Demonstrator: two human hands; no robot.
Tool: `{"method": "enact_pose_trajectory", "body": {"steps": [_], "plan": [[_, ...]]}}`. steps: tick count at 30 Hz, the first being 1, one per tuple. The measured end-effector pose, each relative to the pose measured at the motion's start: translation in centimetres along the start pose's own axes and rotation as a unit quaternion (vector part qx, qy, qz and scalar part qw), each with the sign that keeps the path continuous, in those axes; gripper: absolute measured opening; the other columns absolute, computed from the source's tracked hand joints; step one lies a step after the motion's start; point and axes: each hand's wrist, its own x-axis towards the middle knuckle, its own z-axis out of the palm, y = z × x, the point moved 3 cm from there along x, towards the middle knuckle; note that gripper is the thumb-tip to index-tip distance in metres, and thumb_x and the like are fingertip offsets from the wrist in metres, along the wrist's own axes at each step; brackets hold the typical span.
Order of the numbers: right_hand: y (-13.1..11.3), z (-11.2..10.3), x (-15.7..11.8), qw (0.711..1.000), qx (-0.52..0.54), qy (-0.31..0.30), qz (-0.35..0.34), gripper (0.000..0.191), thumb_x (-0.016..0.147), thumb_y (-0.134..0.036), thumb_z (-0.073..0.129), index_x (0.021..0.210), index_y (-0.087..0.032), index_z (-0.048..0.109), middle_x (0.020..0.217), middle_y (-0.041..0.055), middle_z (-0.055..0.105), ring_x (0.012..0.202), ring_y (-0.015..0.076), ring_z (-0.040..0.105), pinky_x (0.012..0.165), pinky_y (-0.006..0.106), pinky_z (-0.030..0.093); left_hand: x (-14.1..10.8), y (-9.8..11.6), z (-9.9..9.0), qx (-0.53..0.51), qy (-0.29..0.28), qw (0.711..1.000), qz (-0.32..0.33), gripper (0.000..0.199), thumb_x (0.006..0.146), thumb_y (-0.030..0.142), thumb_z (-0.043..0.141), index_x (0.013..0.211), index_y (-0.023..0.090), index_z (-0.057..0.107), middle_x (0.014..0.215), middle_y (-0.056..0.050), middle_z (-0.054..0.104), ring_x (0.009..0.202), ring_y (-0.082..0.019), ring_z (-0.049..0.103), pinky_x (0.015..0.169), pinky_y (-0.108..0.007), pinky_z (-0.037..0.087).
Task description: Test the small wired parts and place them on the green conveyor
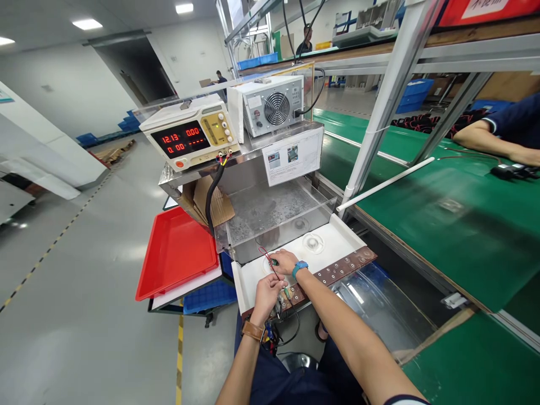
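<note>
Above the white tray [337, 239], my right hand [286, 262] is closed on a small green part [274, 262] near the left round fixture. My left hand [269, 291] pinches the thin red and black wires [276, 273], close to a green-tipped connector [287, 293] at the tray's front edge. A brown strip with metal studs [348, 263] runs along that edge. To the right of my hands lies a white round fixture [313, 242]. Fine detail between my fingers is too small to make out.
A power supply [189, 132] with red digits and a grey fan unit [274, 106] stand on a metal shelf behind. A red tray [179, 253] lies left. At right, a person's arm [485, 138] rests over a green bench [455, 219], beyond a metal post [379, 107].
</note>
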Motion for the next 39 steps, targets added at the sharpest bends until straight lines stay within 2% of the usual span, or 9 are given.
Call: {"method": "enact_pose_trajectory", "body": {"steps": [15, 19, 26, 32, 39], "plan": [[-0.3, -0.3, -0.1, 1.0, 0.002, -0.006, 0.001, 0.033, 0.083, -0.035, 0.061, 0.112, -0.021, 0.065, 0.1, 0.0068, 0.068, 0.097, 0.0217, 0.058, 0.088, 0.029, 0.036, 0.1, -0.1, 0.2, -0.013, -0.011, 1.0, 0.006, 0.025, 0.062, 0.035, 0.076, 0.074, 0.015, 0.065, 0.064, -0.005, 0.071, 0.066, -0.017, 0.068, 0.067, -0.026, 0.049], [-0.6, -0.7, -0.2, 1.0, 0.004, -0.006, 0.014, 0.031, 0.082, -0.034, 0.061, 0.11, -0.022, 0.066, 0.1, 0.006, 0.068, 0.098, 0.0222, 0.056, 0.084, 0.028, 0.036, -0.1, 0.2, 0.1, -0.003, -0.012, 1.0, 0.02, 0.022, 0.065, 0.034, 0.073, 0.075, 0.016, 0.065, 0.066, -0.005, 0.072, 0.067, -0.018, 0.068, 0.065, -0.026, 0.047], [-1.2, -0.6, -0.3, 1.0, 0.014, -0.009, 0.026, 0.03, 0.079, -0.031, 0.059, 0.107, -0.023, 0.066, 0.094, 0.005, 0.067, 0.096, 0.0225, 0.055, 0.078, 0.027, 0.036, -0.1, 0.2, 0.0, -0.006, 0.0, 1.0, 0.01, 0.02, 0.059, 0.031, 0.072, 0.068, 0.016, 0.063, 0.059, -0.004, 0.068, 0.06, -0.017, 0.064, 0.062, -0.027, 0.045], [-1.5, -0.4, -0.2, 0.999, 0.037, 0.013, 0.024, 0.029, 0.074, -0.026, 0.056, 0.101, -0.024, 0.068, 0.092, 0.0047, 0.067, 0.095, 0.0235, 0.056, 0.079, 0.029, 0.037, 0.1, -0.2, 0.0, -0.027, 0.007, 1.0, 0.009, 0.016, 0.055, 0.027, 0.068, 0.065, 0.017, 0.06, 0.054, -0.004, 0.066, 0.057, -0.018, 0.061, 0.06, -0.028, 0.042], [-2.1, -0.9, -0.5, 0.998, 0.047, 0.001, 0.034, 0.033, 0.07, -0.024, 0.056, 0.101, -0.024, 0.068, 0.098, 0.0056, 0.068, 0.1, 0.0253, 0.056, 0.083, 0.03, 0.039, 0.4, -1.1, 0.0, -0.043, 0.014, 0.999, 0.009, 0.016, 0.053, 0.029, 0.069, 0.061, 0.019, 0.06, 0.052, -0.003, 0.064, 0.055, -0.019, 0.061, 0.06, -0.03, 0.042]]}}
